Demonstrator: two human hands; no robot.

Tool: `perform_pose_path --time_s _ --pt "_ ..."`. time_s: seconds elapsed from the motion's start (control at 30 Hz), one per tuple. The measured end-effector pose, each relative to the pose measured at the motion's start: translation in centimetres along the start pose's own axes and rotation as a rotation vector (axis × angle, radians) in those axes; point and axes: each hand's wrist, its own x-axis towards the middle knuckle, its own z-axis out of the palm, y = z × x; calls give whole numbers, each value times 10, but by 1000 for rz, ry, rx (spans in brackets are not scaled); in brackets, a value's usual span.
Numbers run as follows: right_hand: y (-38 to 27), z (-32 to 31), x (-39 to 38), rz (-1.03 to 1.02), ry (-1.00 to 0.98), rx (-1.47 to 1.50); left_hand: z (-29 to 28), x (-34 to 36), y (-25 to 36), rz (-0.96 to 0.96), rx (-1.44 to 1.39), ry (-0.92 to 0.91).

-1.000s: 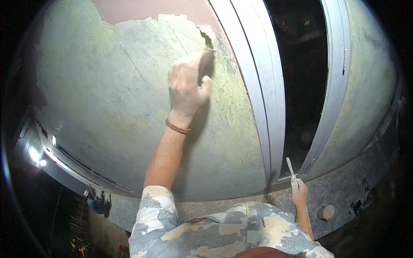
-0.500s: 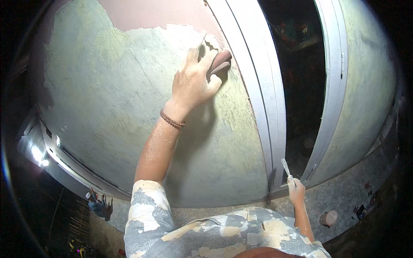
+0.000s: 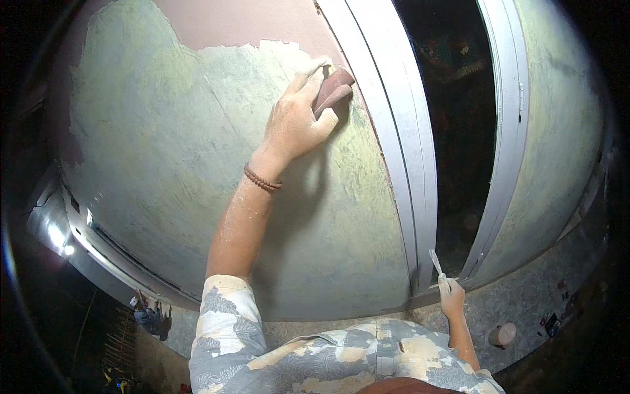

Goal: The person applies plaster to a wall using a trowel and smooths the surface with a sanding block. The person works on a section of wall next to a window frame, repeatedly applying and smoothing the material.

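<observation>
My left hand (image 3: 298, 121), dusted white and with a beaded bracelet (image 3: 262, 178) at the wrist, is raised to the wall (image 3: 190, 144). It grips a folded piece of reddish-brown sandpaper (image 3: 335, 90) and presses it to the wall beside the white door frame (image 3: 387, 131). The thumb lies below the fold, while the fingers bend over its upper side. Low on the right, my right hand (image 3: 452, 297) is closed round a slim, whitish putty knife (image 3: 436, 264), its blade pointing up and away from the wall work.
Pink paint (image 3: 243, 23) borders the greenish, patchy coat above. A dark opening (image 3: 459, 131) lies between the frame's white posts. A bucket (image 3: 503, 334) stands on the floor at right. Far left, another person (image 3: 149, 317) is by the wall near a bright lamp (image 3: 58, 235).
My left hand has shifted a little on the wall, its outstretched finger now bent in near the sandpaper. My right hand and the putty knife have dropped slightly.
</observation>
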Motion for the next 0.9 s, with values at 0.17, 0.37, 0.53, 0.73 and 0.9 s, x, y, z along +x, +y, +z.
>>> perform_pose_path --time_s 0.17,0.37,0.53,0.73,0.9 --pt "-1 2 -1 11 -38 -42 -8 -4 -10 -80 -363 37" --pt "-1 -1 -4 44 -31 -34 -54 -67 -28 -694 -954 670" --pt "-26 -9 5 -4 -32 -24 -25 -119 -17 -322 -351 309" --pt "-135 -19 50 -315 18 77 -7 -101 5 -180 -79 202" --pt "-239 -28 94 -706 97 71 -2 -64 -13 -1 83 320"
